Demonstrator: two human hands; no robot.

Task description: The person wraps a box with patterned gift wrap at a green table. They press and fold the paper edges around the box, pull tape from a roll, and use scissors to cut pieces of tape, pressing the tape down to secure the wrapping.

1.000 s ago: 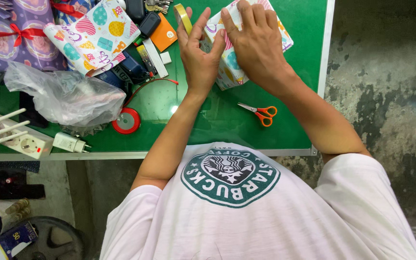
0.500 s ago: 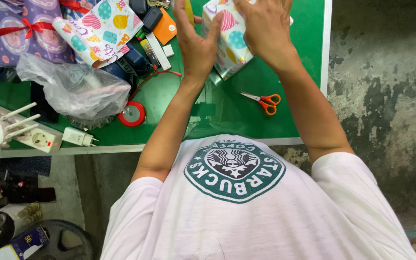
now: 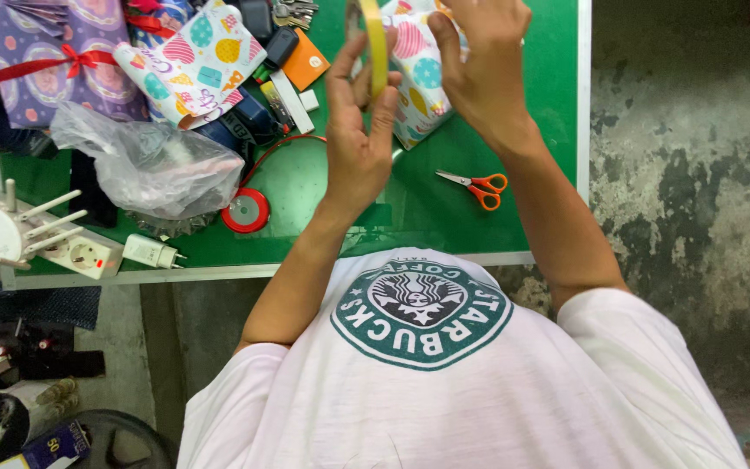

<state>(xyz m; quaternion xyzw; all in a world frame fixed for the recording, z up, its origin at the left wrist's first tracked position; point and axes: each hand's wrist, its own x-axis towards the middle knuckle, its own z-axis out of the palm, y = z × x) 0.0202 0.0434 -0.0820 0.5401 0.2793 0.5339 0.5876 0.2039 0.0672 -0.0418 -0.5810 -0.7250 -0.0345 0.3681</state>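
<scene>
My left hand (image 3: 359, 130) is raised over the green table (image 3: 444, 221) and grips a yellow roll of tape (image 3: 377, 48) on edge between thumb and fingers. My right hand (image 3: 479, 65) is pressed on a box wrapped in white paper with coloured egg shapes (image 3: 417, 82), holding it tilted at the far middle of the table. The two hands are close together, with the tape roll right beside the box. Orange-handled scissors (image 3: 479, 187) lie shut on the table below my right hand.
A roll of the same patterned paper (image 3: 197, 65) and a purple wrapped gift with red ribbon (image 3: 45, 65) lie at the far left. A clear plastic bag (image 3: 145, 165), a red tape roll (image 3: 245, 211), a white power strip (image 3: 84, 254) and small items crowd the left side.
Both hands and the wrapped box have shifted right and toward the far edge. My left hand went from lying flat beside the box to holding the yellow tape roll upright.
</scene>
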